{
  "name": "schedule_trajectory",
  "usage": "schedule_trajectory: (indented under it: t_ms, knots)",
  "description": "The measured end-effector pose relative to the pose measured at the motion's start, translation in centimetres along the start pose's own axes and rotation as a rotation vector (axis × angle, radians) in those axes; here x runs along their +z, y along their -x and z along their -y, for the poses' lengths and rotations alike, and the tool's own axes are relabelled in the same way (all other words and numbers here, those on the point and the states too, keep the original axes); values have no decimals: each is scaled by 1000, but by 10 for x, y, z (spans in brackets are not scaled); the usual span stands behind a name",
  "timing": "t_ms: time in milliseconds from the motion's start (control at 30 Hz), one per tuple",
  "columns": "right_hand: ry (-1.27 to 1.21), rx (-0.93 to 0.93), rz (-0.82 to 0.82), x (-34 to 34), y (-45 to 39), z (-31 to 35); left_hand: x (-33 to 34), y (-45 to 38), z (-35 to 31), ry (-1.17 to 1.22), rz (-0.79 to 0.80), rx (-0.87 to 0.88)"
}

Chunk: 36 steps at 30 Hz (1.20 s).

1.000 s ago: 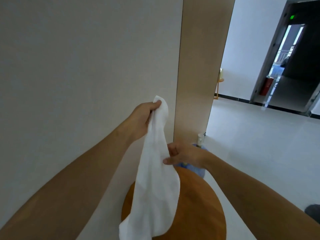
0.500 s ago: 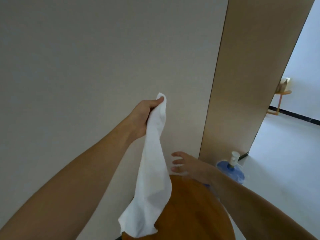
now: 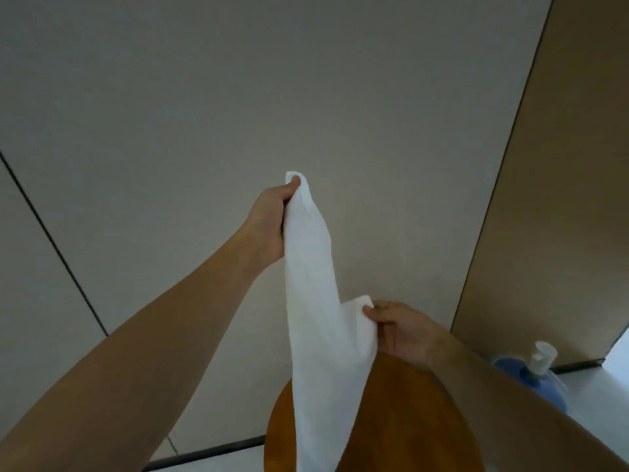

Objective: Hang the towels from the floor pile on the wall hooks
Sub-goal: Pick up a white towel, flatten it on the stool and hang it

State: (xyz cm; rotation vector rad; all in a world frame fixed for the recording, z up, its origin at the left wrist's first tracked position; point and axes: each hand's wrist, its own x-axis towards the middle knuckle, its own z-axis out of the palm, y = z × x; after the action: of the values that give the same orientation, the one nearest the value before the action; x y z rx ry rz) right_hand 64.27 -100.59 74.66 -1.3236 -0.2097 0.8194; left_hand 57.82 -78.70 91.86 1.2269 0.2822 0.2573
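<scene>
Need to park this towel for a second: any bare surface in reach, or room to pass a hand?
The round wooden tabletop shows bare wood right of the hanging towel, below the right hand. Floor beside the blue water jug is also bare. It is tight where the left hand and right hand both grip the towel. No hooks are visible.

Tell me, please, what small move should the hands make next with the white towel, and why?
Probably lift the right hand up and to the right until the towel spreads flat. The left hand grips one top corner high near the wall, while the right hand pinches another corner lower, so the cloth hangs bunched. No hook is in view, so after that the person must look for one.
</scene>
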Motion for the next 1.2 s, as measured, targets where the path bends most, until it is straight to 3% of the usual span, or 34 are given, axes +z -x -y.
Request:
schedule_trajectory:
  t_ms: [167, 300, 533, 733, 933, 1200]
  knots:
    - [-12, -207, -183, -24, -22, 63, -49, -41, 2, -40, -263, 44]
    - [38, -320, -293, -35, -45, 119, -85, -82, -7, -136, -354, 89]
    - [86, -472, -465, -29, -89, 209, -102, -149, -50, -197, -235, 163]
    - [76, -590, -488, -25, -85, 249, -95, -156, -78, -170, -122, 255]
    - [96, -567, -458, -35, -41, 214, -78, -98, -47, -137, -127, 195]
    - [90, -302, -427, -92, 41, 62, -76, 30, 92, -93, -172, -52]
